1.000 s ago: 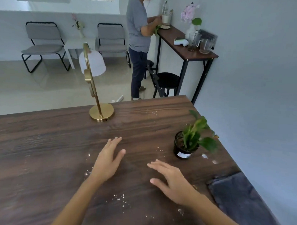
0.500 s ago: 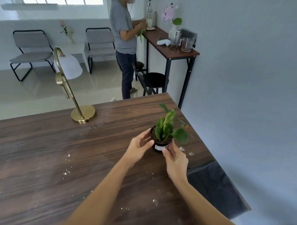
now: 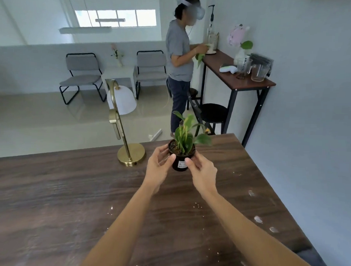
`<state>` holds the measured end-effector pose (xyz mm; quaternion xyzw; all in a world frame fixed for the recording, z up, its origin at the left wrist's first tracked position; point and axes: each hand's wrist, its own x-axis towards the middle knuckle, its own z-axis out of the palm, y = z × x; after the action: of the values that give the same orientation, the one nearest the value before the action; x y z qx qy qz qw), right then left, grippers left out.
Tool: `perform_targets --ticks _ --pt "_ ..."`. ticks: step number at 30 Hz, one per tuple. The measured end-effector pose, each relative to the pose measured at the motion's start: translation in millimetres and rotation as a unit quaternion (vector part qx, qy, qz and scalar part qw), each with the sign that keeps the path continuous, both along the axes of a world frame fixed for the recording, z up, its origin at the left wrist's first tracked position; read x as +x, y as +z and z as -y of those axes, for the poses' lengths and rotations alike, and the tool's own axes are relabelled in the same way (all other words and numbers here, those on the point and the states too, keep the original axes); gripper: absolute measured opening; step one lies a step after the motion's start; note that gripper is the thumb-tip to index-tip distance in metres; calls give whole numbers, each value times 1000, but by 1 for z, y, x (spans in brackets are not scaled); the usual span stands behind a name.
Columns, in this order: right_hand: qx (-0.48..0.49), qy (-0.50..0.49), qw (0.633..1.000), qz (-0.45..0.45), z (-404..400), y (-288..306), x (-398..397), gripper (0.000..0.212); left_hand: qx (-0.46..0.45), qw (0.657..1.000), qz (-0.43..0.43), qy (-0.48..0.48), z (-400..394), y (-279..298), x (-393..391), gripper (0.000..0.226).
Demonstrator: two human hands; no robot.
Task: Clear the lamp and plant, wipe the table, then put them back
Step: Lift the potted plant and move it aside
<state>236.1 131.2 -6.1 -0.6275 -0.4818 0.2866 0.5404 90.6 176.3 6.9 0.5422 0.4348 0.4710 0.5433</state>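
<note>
A small green plant in a black pot (image 3: 181, 157) is held between both hands above the far part of the dark wooden table (image 3: 69, 198). My left hand (image 3: 158, 169) grips the pot's left side and my right hand (image 3: 203, 173) grips its right side, thumb on the white label. A gold lamp (image 3: 128, 149) with a white shade stands on the table just left of the pot, near the far edge. White crumbs are scattered over the table top.
A dark grey cloth (image 3: 315, 261) lies at the table's near right corner. The wall runs along the right. Beyond the far edge a person (image 3: 181, 59) stands at a tall side table (image 3: 238, 77) with glassware, above a black stool (image 3: 213, 112). Two chairs stand further back.
Both hands went from flat over the table to the pot, closed on it and lifted it away from the right side toward the far middle, beside the lamp.
</note>
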Motion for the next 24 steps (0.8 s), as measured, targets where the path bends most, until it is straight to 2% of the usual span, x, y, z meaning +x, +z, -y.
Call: perform_targets --ticks 7,14,21,24 --pt "-32 70 997 16 -92 -11 -25 36 -40 997 42 48 -70 -19 -29 39" --pt "-99 68 992 39 -134 -31 -26 42 -77 995 16 69 -105 -46 -27 32" --pt "-176 125 974 71 -110 -23 -17 54 -75 993 -50 77 -87 -34 -31 44" --pt "-198 177 961 79 -60 -8 7 42 -42 989 -121 73 -47 -21 -48 52"
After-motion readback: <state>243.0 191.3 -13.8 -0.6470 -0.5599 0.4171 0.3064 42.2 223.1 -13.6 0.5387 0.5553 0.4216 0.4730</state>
